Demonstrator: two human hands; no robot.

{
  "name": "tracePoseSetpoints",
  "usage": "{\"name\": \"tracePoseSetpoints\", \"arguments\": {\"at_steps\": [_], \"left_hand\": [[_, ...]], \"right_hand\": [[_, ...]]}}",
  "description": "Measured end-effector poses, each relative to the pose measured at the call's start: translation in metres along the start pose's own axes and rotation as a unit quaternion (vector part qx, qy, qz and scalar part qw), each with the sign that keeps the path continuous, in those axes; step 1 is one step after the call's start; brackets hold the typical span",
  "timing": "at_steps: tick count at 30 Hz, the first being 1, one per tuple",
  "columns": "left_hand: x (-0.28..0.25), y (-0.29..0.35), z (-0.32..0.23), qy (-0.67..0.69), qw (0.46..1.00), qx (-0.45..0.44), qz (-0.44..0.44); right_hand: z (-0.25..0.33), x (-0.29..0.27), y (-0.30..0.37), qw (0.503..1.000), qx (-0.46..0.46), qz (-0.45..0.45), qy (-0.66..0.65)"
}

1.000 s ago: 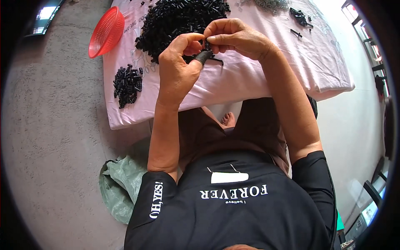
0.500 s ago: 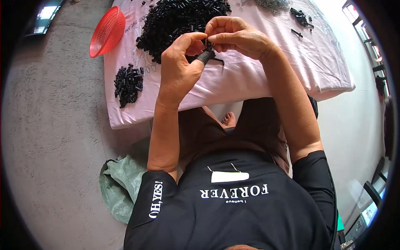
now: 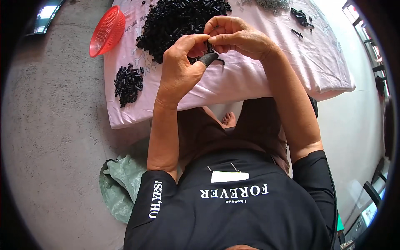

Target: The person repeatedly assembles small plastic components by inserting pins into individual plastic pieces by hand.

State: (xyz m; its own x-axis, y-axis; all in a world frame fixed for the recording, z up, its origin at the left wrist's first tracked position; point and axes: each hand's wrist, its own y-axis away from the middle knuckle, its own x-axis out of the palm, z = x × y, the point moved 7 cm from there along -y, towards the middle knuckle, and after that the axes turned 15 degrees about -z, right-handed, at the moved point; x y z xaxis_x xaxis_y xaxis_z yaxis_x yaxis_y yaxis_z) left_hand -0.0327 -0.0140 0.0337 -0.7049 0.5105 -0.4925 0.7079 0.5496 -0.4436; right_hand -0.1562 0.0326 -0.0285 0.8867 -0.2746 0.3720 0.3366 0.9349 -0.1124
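My left hand (image 3: pixel 180 66) and my right hand (image 3: pixel 235 36) meet above a low table under a pink cloth (image 3: pixel 258 75). Together their fingertips pinch a small black plastic part (image 3: pixel 209 46). A black rubber cot covers one left fingertip (image 3: pixel 207 59). Just beyond the hands lies a big heap of small black parts (image 3: pixel 179 21). A smaller pile of the same black parts (image 3: pixel 128 82) sits on the cloth to the left of my left hand.
A red plastic basket (image 3: pixel 107 31) leans at the table's left edge. A few black pieces (image 3: pixel 301 16) lie at the far right of the cloth. A green sack (image 3: pixel 121 187) lies on the grey floor by my left elbow.
Both hands have stayed together over the cloth; the fingers have shifted slightly around the small black part.
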Motion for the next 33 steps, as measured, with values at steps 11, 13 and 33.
{"name": "tracePoseSetpoints", "arguments": {"at_steps": [11, 13, 33], "left_hand": [[0.0, -0.001, -0.005, -0.013, 1.0, 0.02, -0.006], [0.0, -0.001, -0.005, -0.014, 0.999, 0.026, -0.01], [-0.001, 0.0, -0.025, -0.035, 0.991, 0.104, -0.079]], "right_hand": [[-0.001, 0.0, 0.0, 1.0, 0.0, 0.006, -0.004], [-0.001, 0.001, 0.001, 1.0, -0.002, 0.011, 0.004], [0.007, -0.001, 0.004, 0.999, 0.006, -0.03, -0.02]]}}
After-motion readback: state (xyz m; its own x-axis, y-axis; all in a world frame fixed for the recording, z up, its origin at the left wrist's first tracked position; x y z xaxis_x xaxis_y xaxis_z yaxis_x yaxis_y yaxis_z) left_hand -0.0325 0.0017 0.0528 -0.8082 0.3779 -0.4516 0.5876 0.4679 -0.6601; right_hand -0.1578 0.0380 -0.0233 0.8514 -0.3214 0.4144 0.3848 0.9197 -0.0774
